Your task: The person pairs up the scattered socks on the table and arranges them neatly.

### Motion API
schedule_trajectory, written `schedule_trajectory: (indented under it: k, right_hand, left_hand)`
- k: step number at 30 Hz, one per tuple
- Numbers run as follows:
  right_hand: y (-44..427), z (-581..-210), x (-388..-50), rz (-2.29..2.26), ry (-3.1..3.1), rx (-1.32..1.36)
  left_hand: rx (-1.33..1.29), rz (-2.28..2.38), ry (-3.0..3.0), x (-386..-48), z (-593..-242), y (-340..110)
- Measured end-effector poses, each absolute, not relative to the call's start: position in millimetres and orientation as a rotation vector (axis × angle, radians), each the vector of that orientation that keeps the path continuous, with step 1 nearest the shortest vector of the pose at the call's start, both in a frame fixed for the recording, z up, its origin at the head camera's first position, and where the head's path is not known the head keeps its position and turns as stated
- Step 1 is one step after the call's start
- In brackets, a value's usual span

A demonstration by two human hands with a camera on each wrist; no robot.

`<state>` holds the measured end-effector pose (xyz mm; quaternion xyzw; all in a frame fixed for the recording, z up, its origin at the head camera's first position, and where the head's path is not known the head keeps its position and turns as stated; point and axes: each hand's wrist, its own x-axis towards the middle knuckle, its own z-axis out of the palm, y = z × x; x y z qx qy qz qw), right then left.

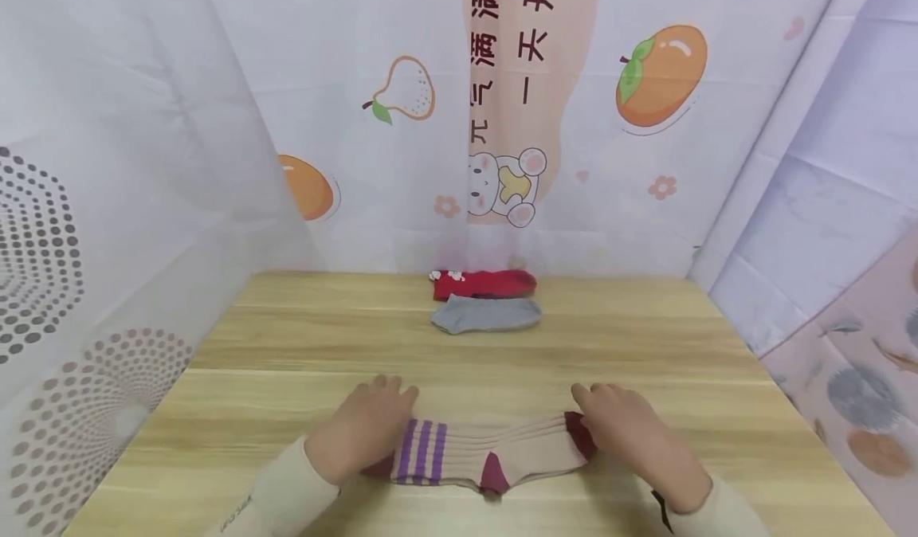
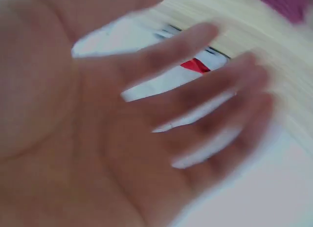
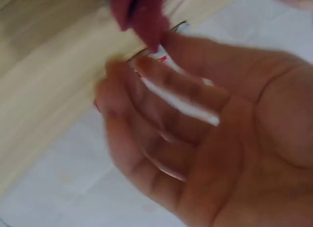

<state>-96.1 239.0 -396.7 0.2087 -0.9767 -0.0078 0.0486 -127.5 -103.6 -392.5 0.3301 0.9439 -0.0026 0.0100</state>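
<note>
A beige ribbed sock (image 1: 531, 449) lies flat across the near part of the table, with purple stripes at its left end and a maroon heel and toe. Under the left wrist a dark maroon piece (image 1: 378, 467) juts out past the stripes. My left hand (image 1: 369, 425) is at the striped end; its fingers look spread and loose in the left wrist view, with nothing held. At the toe end is my right hand (image 1: 634, 429). In the right wrist view the thumb meets the maroon toe (image 3: 146, 16), while the fingers curve loosely apart from it.
Toward the back of the wooden table (image 1: 301, 346) lie a red sock (image 1: 488, 284) and, just in front of it, a grey sock (image 1: 488, 315). A printed white curtain (image 1: 402, 170) hangs behind the table, with cloth along both sides.
</note>
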Motion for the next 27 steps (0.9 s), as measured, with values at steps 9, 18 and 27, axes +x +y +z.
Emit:
schedule_trajectory:
  k: [9, 18, 27]
  right_hand:
    - [216.6, -418.5, -59.0, 0.141, -2.893, 1.140]
    - [217.2, -436.7, -50.5, 0.308, -3.083, 1.091]
    - [218.4, -432.9, -57.1, 0.379, -3.087, 1.036]
  left_hand:
    - [1.430, 0.060, 2.748, -82.9, -411.9, -93.9]
    - [1.458, 0.008, 2.812, -77.0, -432.1, -91.5]
    - [1.347, 0.135, 2.809, -82.9, -438.2, -94.6]
